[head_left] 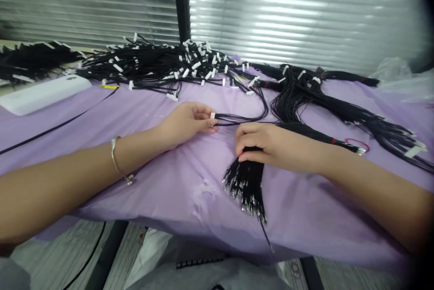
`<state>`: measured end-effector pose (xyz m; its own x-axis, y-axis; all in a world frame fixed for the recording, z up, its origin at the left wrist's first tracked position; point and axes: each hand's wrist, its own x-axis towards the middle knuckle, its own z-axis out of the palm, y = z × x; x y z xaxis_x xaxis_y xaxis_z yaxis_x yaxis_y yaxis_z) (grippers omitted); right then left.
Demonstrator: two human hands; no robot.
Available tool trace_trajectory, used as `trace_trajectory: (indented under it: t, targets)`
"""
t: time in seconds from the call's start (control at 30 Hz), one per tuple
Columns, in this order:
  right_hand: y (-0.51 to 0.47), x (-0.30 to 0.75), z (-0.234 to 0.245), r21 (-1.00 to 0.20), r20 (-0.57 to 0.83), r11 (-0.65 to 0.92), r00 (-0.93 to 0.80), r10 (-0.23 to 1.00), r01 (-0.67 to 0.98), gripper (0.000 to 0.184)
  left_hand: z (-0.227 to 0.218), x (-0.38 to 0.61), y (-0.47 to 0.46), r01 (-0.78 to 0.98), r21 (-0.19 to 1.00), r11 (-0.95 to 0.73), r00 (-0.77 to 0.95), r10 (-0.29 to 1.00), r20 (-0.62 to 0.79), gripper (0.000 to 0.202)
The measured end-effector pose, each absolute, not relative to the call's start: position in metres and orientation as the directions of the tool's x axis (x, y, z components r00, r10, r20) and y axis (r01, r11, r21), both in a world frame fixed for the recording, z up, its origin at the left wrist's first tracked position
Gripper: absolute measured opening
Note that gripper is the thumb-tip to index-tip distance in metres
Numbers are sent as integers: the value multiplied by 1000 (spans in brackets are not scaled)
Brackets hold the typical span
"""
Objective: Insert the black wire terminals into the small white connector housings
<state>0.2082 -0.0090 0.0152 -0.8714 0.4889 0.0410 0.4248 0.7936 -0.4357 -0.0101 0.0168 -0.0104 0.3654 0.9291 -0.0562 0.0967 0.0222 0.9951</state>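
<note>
My left hand (188, 120) pinches a small white connector (213, 115) with thin black wires (242, 119) trailing to the right. My right hand (267, 144) is closed on a bundle of black wires (247, 180) whose bare metal terminals fan out toward the table's front edge. Both hands rest on a purple cloth (176, 177) covering the table. The bundle runs on under my right hand to a red band (334, 141) at the right.
A large heap of black wires with white connectors (162, 66) lies along the back. More tied black bundles (339, 105) spread at the right. A white flat box (40, 93) sits at the left, a red rubber ring (357, 142) at the right. Window blinds stand behind.
</note>
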Motion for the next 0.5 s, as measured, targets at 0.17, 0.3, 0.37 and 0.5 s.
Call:
trace_trajectory:
  t: [0.17, 0.3, 0.37, 0.5]
  targets:
    - [-15, 206, 16, -429, 131, 758, -797, 590, 491, 14, 3, -7, 7, 142, 987, -81, 391, 920, 19, 12]
    - [-18, 202, 16, -430, 246, 776, -767, 593, 462, 16, 11, -3, -5, 84, 996, -16, 419, 908, -21, 5]
    - [-20, 199, 15, -411, 283, 802, -775, 565, 434, 17, 10, -2, -9, 34, 998, 46, 438, 897, -56, 6]
    - [-26, 193, 13, -451, 323, 770, -722, 612, 450, 12, 5, -1, -12, -29, 991, 132, 436, 894, -106, 6]
